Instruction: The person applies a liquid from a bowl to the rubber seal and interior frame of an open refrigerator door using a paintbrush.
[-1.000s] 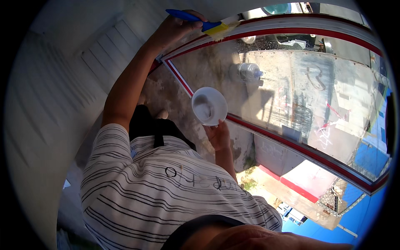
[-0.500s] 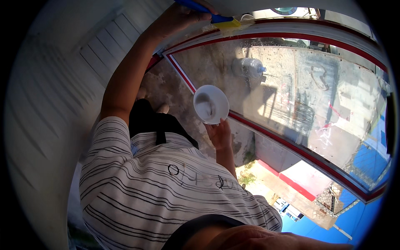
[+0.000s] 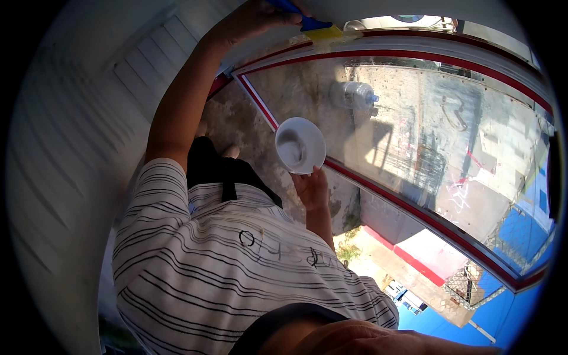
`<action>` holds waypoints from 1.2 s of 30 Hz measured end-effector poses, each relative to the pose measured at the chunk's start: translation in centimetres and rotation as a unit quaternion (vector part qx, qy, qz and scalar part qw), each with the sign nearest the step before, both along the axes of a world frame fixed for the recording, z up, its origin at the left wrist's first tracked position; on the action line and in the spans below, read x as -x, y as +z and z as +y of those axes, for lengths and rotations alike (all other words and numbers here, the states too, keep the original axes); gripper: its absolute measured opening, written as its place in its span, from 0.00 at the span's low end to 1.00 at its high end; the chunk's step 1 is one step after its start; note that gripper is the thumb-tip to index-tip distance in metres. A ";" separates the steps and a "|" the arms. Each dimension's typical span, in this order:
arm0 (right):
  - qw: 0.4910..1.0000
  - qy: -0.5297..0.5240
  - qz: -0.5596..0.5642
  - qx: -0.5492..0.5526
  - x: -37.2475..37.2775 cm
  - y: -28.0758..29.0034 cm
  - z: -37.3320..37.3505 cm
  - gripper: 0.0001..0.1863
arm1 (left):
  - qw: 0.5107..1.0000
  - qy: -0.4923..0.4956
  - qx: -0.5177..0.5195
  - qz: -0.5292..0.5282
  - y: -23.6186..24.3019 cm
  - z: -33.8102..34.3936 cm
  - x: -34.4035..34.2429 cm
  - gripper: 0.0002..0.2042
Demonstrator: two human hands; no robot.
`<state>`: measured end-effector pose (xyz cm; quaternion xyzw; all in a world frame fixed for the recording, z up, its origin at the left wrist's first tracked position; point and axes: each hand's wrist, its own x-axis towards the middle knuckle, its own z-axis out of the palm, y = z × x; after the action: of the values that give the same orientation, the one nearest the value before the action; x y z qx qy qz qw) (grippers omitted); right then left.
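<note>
Up at the top of the view, my left hand (image 3: 260, 19) is closed around the handle of a blue brush (image 3: 313, 23) with yellow bristles (image 3: 325, 32). The bristles meet the upper part of a red-and-white window frame (image 3: 390, 44); whether they press on glass or frame I cannot tell. Lower down, my right hand (image 3: 312, 188) grips the near rim of a white plastic bowl (image 3: 300, 145). The bowl is tilted so its inside shows, with what looks like a little liquid at the bottom. It sits in front of the frame's lower left corner.
Behind the glass pane (image 3: 426, 148) lies a large clear plastic bottle (image 3: 355, 96) on its side on a concrete surface. A pale wall (image 3: 71, 148) runs along my left. Wire mesh (image 3: 473, 287) and a red-edged ledge (image 3: 408, 257) are at the right.
The brush has shifted slightly right and down along the top of the frame. The bowl has risen a little in the view, still in my right hand.
</note>
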<state>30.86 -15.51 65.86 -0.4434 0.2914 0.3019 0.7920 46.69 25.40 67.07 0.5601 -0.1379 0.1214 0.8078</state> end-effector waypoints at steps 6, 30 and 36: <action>1.000 -0.001 -0.006 -0.019 -0.3 0.3 0.4 0.29 | 0.992 -0.002 -0.077 0.099 -9.1 0.5 0.0 0.13; 0.992 -0.021 0.113 -0.051 0.2 -2.7 -0.7 0.30 | 0.991 0.042 -0.060 0.111 -12.2 -0.9 1.7 0.10; 0.987 -0.039 0.135 -0.082 0.3 -2.7 0.3 0.30 | 0.983 0.022 -0.067 0.171 -18.0 -2.5 2.1 0.10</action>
<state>30.54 -15.20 63.20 -0.3203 0.3873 0.3509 0.7901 44.63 22.88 49.05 0.6285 0.0072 0.0321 0.7771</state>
